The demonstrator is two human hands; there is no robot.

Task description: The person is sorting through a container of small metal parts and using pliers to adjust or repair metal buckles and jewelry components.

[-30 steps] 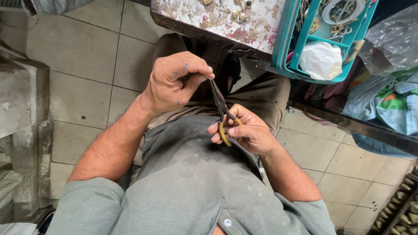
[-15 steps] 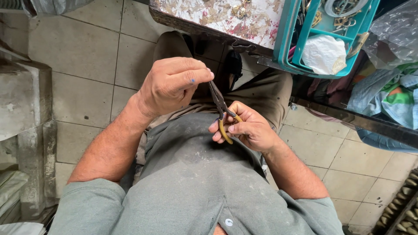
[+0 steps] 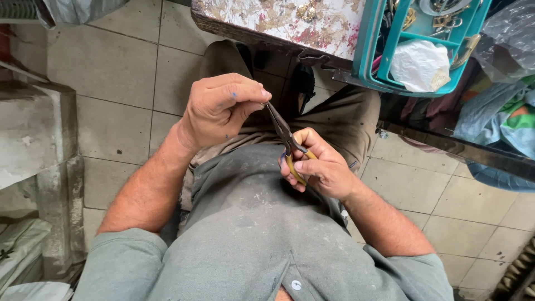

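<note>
Long-nosed pliers (image 3: 285, 135) with yellow handles sit between the two hands, over the person's lap, in the single head view that looks straight down.

The right hand (image 3: 320, 166) has its fingers curled closed around the yellow handles, thumb laid along the upper one, so the tool is clamped in that fist. From those fingers the dark jaws run up and to the left on a slanting line — the long axis of the pliers goes from the right palm toward the left fingertips. The jaws look shut, or very nearly so.

The left hand (image 3: 220, 108) hovers at the far end of that line. Its thumb and forefinger are pinched together right at the nose of the pliers, the other fingers folded in beside them. Whatever is held in that pinch is too small to make out; I cannot tell whether the fingertips touch the metal tip or only a small piece caught in it.

So the handles belong to the right hand, the tip to the left — the working point lies just off the left fingertips.

Beyond the fingers, further from the body, is a stained worktop (image 3: 278, 19), and to its right a teal plastic basket (image 3: 370, 61) with a white cloth (image 3: 419, 64) inside.
</note>
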